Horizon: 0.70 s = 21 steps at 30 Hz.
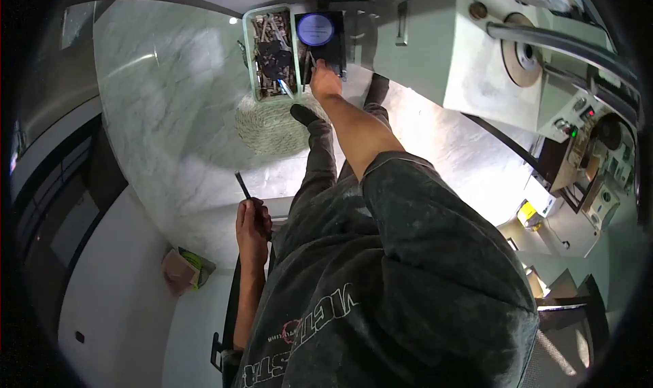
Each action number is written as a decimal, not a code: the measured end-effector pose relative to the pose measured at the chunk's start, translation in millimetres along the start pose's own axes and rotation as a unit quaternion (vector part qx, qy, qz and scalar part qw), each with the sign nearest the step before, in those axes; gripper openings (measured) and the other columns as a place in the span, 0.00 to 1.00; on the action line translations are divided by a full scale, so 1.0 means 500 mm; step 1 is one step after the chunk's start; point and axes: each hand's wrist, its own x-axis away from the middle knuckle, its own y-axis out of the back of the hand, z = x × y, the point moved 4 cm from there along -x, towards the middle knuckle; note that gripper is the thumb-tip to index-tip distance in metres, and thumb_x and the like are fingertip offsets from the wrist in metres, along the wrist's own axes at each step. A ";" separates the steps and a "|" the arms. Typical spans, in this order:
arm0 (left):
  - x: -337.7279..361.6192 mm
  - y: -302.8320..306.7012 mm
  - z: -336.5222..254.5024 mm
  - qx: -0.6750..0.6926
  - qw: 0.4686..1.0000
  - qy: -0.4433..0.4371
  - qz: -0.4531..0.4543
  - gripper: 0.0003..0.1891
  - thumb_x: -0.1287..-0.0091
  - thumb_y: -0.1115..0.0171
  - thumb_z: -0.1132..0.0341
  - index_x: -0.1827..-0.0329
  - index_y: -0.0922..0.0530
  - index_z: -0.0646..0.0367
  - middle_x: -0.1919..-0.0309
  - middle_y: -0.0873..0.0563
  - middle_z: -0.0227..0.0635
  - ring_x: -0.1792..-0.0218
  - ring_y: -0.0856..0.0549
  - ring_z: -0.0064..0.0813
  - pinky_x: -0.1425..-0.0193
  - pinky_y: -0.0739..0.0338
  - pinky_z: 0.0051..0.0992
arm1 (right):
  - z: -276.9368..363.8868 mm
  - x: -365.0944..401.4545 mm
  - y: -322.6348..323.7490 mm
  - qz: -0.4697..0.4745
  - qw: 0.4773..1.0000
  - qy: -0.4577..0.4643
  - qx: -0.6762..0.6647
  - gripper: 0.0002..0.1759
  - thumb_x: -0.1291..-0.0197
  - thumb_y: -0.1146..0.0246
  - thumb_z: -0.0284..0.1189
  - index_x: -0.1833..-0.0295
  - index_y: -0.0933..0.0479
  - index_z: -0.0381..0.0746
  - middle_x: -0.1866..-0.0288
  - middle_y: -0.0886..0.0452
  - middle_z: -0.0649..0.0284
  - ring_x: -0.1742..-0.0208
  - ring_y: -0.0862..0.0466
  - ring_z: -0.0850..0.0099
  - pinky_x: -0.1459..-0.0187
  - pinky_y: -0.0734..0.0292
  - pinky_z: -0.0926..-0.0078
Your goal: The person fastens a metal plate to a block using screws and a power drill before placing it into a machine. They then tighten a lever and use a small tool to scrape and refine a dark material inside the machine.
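Observation:
My left hand point(254, 223) is closed around a dark, thin rod-like tool point(242, 184) that points up and away from me. At the top of the view my right hand point(325, 80) reaches down beside a pale green plastic bin point(250, 61). Its fingers are together near a thin object at the edge of a black box; what they hold is too small to name. The bin holds many small dark and metallic pieces and a black cloth-like item point(274, 59). A round blue-white lid or disc point(315, 29) lies on the black box point(333, 51).
A round woven mat point(265, 126) lies on the marbled floor below the bin. On the right stands a pale machine point(476, 68) with a metal disc point(522, 51) and bars. My dark shoe point(303, 114) is near the bin. Pink and green items point(187, 269) lie at lower left.

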 end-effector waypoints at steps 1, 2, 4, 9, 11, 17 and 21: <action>0.006 -0.014 -0.008 -0.002 1.000 0.002 0.005 0.14 0.22 0.54 0.54 0.58 0.26 0.55 0.75 0.27 0.25 0.77 0.32 0.14 0.74 0.41 0.18 | -0.013 0.023 0.015 0.024 0.997 -0.053 -0.052 0.14 0.34 0.47 0.33 0.47 0.29 0.40 0.53 0.19 0.49 0.51 0.19 0.46 0.51 0.22 0.52; 0.011 -0.027 -0.021 -0.022 1.000 0.004 0.001 0.14 0.23 0.53 0.55 0.59 0.26 0.54 0.76 0.27 0.24 0.79 0.33 0.14 0.76 0.42 0.18 | -0.023 0.050 0.035 0.018 0.997 -0.056 -0.049 0.14 0.34 0.47 0.33 0.47 0.29 0.40 0.53 0.19 0.49 0.51 0.19 0.46 0.51 0.22 0.52; -0.012 -0.025 -0.023 -0.010 0.998 0.004 0.057 0.13 0.24 0.51 0.57 0.61 0.26 0.55 0.77 0.28 0.23 0.82 0.36 0.13 0.80 0.45 0.18 | -0.055 0.110 0.067 -0.023 0.990 0.039 -0.131 0.14 0.34 0.48 0.33 0.46 0.29 0.41 0.57 0.18 0.46 0.56 0.19 0.44 0.54 0.22 0.50; 0.022 -0.122 -0.093 -0.083 0.985 -0.030 0.146 0.13 0.23 0.51 0.58 0.55 0.25 0.58 0.80 0.32 0.22 0.83 0.39 0.12 0.80 0.46 0.16 | -0.077 0.309 0.254 0.001 0.983 0.130 -0.129 0.12 0.31 0.47 0.34 0.51 0.25 0.40 0.57 0.19 0.49 0.55 0.19 0.46 0.54 0.23 0.54; 0.047 -0.159 -0.120 -0.110 0.979 -0.049 0.163 0.12 0.23 0.51 0.58 0.55 0.25 0.58 0.80 0.32 0.22 0.82 0.39 0.12 0.80 0.46 0.16 | -0.079 0.370 0.318 0.047 0.966 0.139 -0.214 0.16 0.31 0.46 0.39 0.52 0.24 0.37 0.58 0.19 0.47 0.57 0.19 0.48 0.54 0.24 0.56; 0.066 -0.257 -0.162 -0.246 0.922 -0.050 0.296 0.13 0.23 0.52 0.58 0.57 0.26 0.58 0.80 0.35 0.22 0.79 0.38 0.13 0.76 0.46 0.17 | -0.034 0.496 0.584 0.067 0.946 0.043 -0.313 0.15 0.29 0.45 0.37 0.47 0.22 0.38 0.56 0.19 0.51 0.59 0.18 0.56 0.56 0.25 0.65; 0.113 -0.335 -0.191 -0.267 0.877 -0.119 0.381 0.14 0.21 0.54 0.58 0.59 0.27 0.59 0.80 0.36 0.21 0.78 0.40 0.12 0.75 0.46 0.16 | 0.015 0.522 0.713 -0.053 0.937 0.147 -0.311 0.14 0.30 0.43 0.37 0.50 0.21 0.38 0.61 0.18 0.52 0.63 0.18 0.54 0.59 0.26 0.63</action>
